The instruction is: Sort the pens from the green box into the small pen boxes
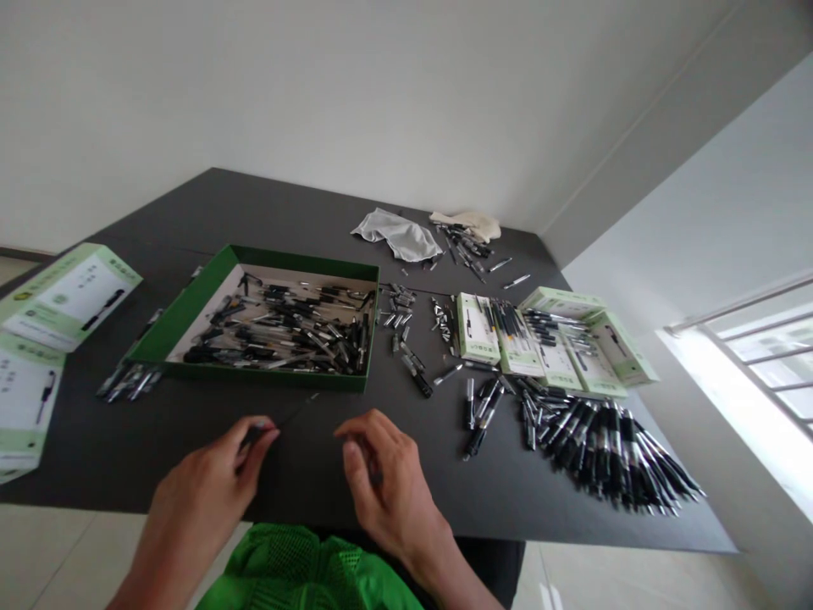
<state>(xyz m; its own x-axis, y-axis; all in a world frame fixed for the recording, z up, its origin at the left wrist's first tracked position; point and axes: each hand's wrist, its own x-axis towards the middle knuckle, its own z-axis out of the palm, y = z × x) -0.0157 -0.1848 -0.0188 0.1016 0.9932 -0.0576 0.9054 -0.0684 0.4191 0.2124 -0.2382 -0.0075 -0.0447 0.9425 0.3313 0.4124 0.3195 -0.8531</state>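
Above the table's front edge, my left hand [219,474] pinches a pen part, its dark end between thumb and fingers. A thin refill [298,410] sticks out of it, up and to the right, with a pale tip. Just right of that tip is my right hand [387,474], thumb and index finger apart, the other fingers curled under; shadow hides whether anything lies in the palm. Behind both hands stands a green tray [267,380] holding many loose black and clear pen parts [285,326].
Right of the tray lie loose caps and clips [406,356], green-and-white boxes [479,330] with refills and pen parts, and a fan of pens [613,449]. White cloths [397,233] rest at the back. More boxes [69,296] stand left, near small clear parts [130,381].
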